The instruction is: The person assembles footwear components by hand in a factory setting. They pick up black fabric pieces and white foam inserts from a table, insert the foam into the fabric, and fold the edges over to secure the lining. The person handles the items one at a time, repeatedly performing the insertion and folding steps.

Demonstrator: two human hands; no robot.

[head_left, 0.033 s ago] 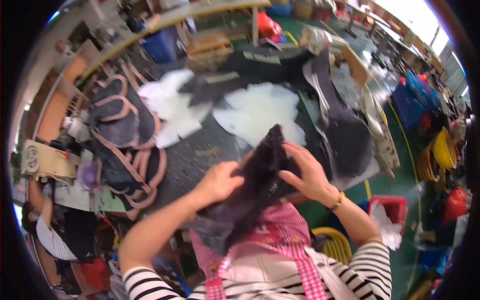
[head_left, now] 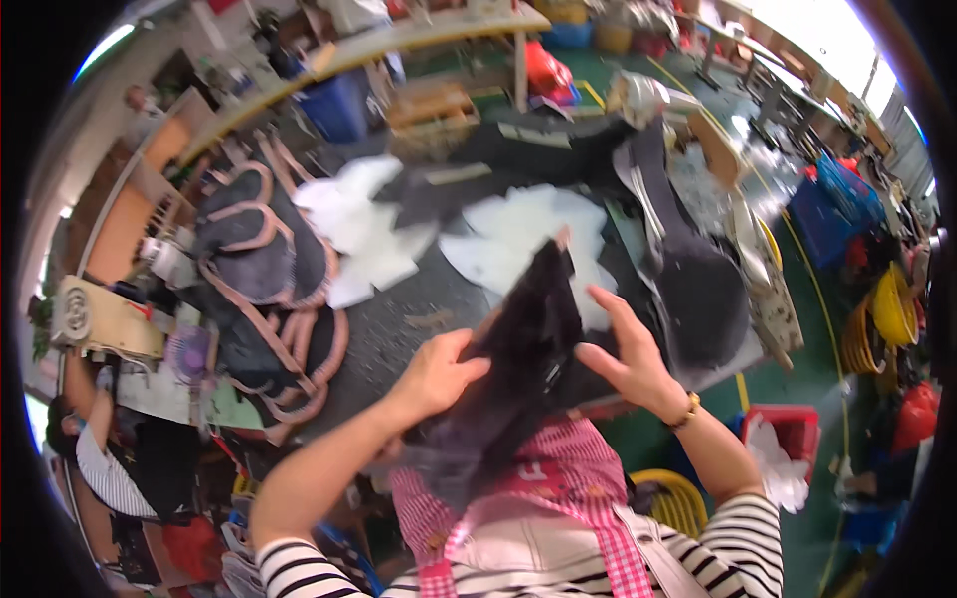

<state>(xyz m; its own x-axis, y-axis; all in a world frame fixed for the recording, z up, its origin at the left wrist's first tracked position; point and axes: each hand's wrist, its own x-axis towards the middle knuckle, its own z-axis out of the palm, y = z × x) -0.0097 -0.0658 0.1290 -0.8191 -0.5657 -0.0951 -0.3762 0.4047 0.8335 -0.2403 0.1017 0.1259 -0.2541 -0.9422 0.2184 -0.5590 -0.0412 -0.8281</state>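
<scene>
A dark, floppy piece of black cloth (head_left: 513,369) hangs in front of my apron, its narrow end pointing up over the table. My left hand (head_left: 436,374) grips its left edge, thumb on top and the other fingers hidden behind. To the right of the cloth, my right hand (head_left: 633,359) is open with thumb and fingers apart, nothing between them. Beyond the cloth lies a spread of thin white sheets (head_left: 528,234) on the dark table. A second bunch of white sheets (head_left: 364,234) lies farther left.
Black pieces with pink edging (head_left: 249,244) are heaped on the table's left. A padded black piece (head_left: 703,299) lies at its right edge. At far left, a person in a striped sleeve (head_left: 105,468) sits by a machine (head_left: 100,319). A red bin (head_left: 788,434) stands right of me.
My right hand has drawn slightly away from the black cloth, to the right, and its fingers have spread. The left hand keeps its grip. The whole view has shifted a little.
</scene>
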